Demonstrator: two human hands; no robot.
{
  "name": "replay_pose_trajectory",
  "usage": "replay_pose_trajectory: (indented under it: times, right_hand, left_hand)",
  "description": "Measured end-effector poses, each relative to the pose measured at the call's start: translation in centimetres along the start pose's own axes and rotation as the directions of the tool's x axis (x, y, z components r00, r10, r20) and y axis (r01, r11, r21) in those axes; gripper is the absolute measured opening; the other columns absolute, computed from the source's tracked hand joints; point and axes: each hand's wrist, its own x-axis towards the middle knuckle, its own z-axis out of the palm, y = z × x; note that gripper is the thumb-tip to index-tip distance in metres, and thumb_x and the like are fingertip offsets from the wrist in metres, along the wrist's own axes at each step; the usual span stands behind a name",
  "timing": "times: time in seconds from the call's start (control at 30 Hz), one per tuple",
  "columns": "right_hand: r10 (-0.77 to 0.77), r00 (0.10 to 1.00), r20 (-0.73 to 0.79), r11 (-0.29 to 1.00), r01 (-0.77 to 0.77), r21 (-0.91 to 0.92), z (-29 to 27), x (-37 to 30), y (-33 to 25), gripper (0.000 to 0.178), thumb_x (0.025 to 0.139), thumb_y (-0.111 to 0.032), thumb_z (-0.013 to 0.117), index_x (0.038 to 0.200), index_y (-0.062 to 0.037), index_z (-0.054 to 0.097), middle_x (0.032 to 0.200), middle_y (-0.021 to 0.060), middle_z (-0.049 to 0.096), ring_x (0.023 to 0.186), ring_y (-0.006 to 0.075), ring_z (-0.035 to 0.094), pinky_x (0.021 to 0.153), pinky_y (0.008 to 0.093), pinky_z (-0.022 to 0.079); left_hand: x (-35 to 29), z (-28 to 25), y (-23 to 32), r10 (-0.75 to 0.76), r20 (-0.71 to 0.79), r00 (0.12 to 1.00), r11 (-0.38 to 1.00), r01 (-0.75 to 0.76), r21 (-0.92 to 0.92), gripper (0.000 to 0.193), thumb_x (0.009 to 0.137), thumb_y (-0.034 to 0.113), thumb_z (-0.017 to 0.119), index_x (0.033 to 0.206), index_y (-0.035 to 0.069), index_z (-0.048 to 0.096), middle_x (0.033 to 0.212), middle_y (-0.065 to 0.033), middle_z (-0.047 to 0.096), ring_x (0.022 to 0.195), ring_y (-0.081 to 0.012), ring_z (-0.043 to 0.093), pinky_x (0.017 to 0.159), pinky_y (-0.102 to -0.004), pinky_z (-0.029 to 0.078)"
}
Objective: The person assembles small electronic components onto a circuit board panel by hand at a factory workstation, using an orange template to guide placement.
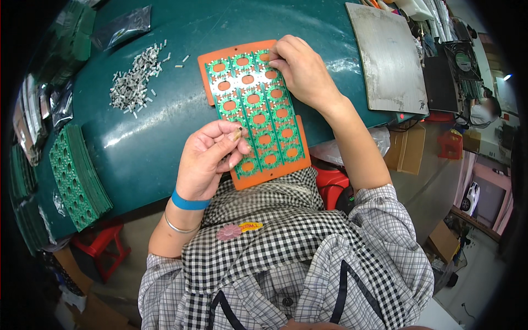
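Observation:
A green circuit board panel [253,99] with rows of oval cutouts lies on an orange backing plate [256,179] at the table's front edge. My left hand [212,151], with a blue wristband, is closed in a pinch over the panel's left side. A tiny dark bit shows at its fingertips, too small to name. At the panel's far right corner, the fingers of my right hand [300,69] are pressed together against the board; what they hold, if anything, is hidden. To the left lies a loose pile of small whitish-grey cylindrical parts [136,77], a few scattered around it.
Stacked green circuit boards [80,176] stand at the table's left edge, near plastic-wrapped bundles [30,118]. A dark plastic bag [122,27] lies far left. On the right is a flat metal plate [385,60]. Red stools [102,247] are below the table.

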Motion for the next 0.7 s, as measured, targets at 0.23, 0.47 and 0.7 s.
replay_pose_trajectory:
  times: [0.23, 0.47, 0.7]
  right_hand:
    - [-0.086, 0.996, 0.025, 0.996, 0.086, -0.029, -0.3, -0.3, -0.1, 0.014, 0.077, -0.002, 0.067, 0.088, -0.0021, 0.059, 0.088, 0.0095, 0.058, 0.088, 0.0287, 0.057, 0.076, 0.0375, 0.049]
    - [-0.023, 0.996, 0.082, 0.910, -0.013, 0.414, -3.1, -1.3, -6.3, 0.023, 0.072, -0.008, 0.075, 0.094, -0.0055, 0.066, 0.094, 0.0087, 0.062, 0.084, 0.0265, 0.063, 0.072, 0.0359, 0.052]
    - [-0.139, 0.989, 0.039, 0.825, 0.094, 0.557, -2.3, -2.5, -7.2, 0.016, 0.069, -0.005, 0.077, 0.082, -0.0051, 0.069, 0.088, 0.0060, 0.065, 0.080, 0.0214, 0.064, 0.071, 0.0304, 0.052]
  left_hand:
    - [-0.2, 0.6, 0.2, 0.017, -0.037, 0.999, 1.000, -0.016, 0.026, 0.015, 0.096, 0.012, 0.057, 0.106, 0.001, 0.061, 0.082, -0.0057, 0.066, 0.058, -0.0036, 0.048, 0.047, -0.0154, 0.030]
    - [-0.7, 1.5, 0.5, 0.097, -0.065, 0.993, 0.986, -0.087, 0.144, 0.015, 0.096, 0.011, 0.058, 0.106, 0.001, 0.062, 0.083, -0.0041, 0.066, 0.062, -0.0032, 0.050, 0.052, -0.0156, 0.037]
    - [-0.7, 1.1, 0.3, 0.110, 0.021, 0.994, 0.984, -0.112, 0.135, 0.017, 0.096, 0.010, 0.055, 0.106, -0.002, 0.062, 0.085, -0.0068, 0.067, 0.064, -0.0057, 0.053, 0.053, -0.0173, 0.038]
